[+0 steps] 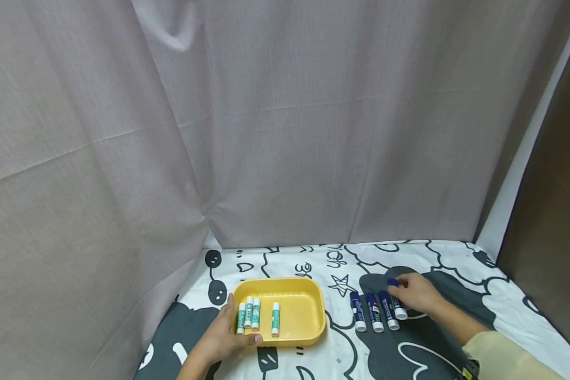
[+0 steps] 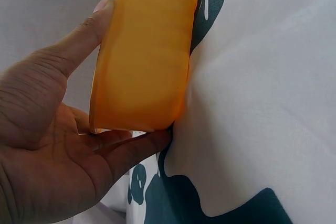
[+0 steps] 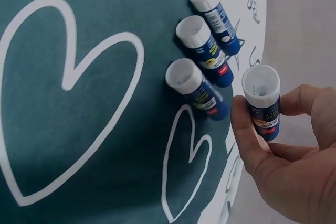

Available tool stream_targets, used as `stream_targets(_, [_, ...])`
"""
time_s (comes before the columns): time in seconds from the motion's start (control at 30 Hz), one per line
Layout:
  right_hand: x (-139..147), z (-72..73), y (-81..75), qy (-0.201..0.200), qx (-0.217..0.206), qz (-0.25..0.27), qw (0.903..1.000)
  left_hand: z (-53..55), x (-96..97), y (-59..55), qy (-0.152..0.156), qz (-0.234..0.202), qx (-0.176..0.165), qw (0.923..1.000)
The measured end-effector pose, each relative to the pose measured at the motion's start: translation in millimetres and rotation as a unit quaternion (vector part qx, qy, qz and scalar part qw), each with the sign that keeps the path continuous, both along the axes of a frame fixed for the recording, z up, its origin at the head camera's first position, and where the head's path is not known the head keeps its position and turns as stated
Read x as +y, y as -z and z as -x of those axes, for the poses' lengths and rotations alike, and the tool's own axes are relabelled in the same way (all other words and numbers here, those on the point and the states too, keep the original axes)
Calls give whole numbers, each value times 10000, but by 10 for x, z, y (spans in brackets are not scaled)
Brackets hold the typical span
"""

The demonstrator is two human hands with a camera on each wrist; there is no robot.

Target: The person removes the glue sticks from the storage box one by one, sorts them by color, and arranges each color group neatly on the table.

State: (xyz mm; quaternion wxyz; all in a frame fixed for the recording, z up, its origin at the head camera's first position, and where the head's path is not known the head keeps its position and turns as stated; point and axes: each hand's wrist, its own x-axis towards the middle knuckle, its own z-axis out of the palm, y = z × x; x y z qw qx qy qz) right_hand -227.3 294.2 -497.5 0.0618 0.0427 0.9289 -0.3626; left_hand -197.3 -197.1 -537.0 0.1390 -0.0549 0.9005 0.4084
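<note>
My right hand (image 1: 417,292) pinches a dark blue glue stick (image 3: 264,103) with a white base between thumb and fingers, at the right end of a row. Three similar blue glue sticks (image 1: 373,312) lie side by side just left of it on the cloth. With thumb and fingers, my left hand (image 1: 224,330) grips the left end of a yellow tray (image 1: 304,316); its thumb lies over the near rim. Inside the tray are several green-and-white glue sticks (image 1: 256,313), most of them grouped at the left.
A white cloth (image 1: 332,364) with dark grey and black drawings covers the table. Grey curtain (image 1: 285,158) hangs behind and along the left side. A brown panel (image 1: 551,221) stands at the right.
</note>
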Motion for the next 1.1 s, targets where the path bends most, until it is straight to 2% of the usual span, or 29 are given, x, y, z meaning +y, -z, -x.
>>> stream_targets(0.17, [53, -19, 34, 31, -58, -228, 9997, -2, -10, 6, 39, -23, 43, 10000])
stream_targets(0.4, [131, -6, 122, -103, 149, -499, 9986, 2, -7, -3, 16, 8, -1, 10000])
stream_targets(0.63, [204, 20, 235, -224, 403, -1154, 9923, -4, 6, -15, -10, 18, -36, 10000])
stream_targets(0.87, [239, 42, 321, 4, 106, -1272, 9918, 11, 15, -18, -39, 86, -109, 9999])
stream_targets(1.1, [245, 55, 404, 55, -22, -1303, 9915, 18, 17, -8, -43, 84, -152, 9998])
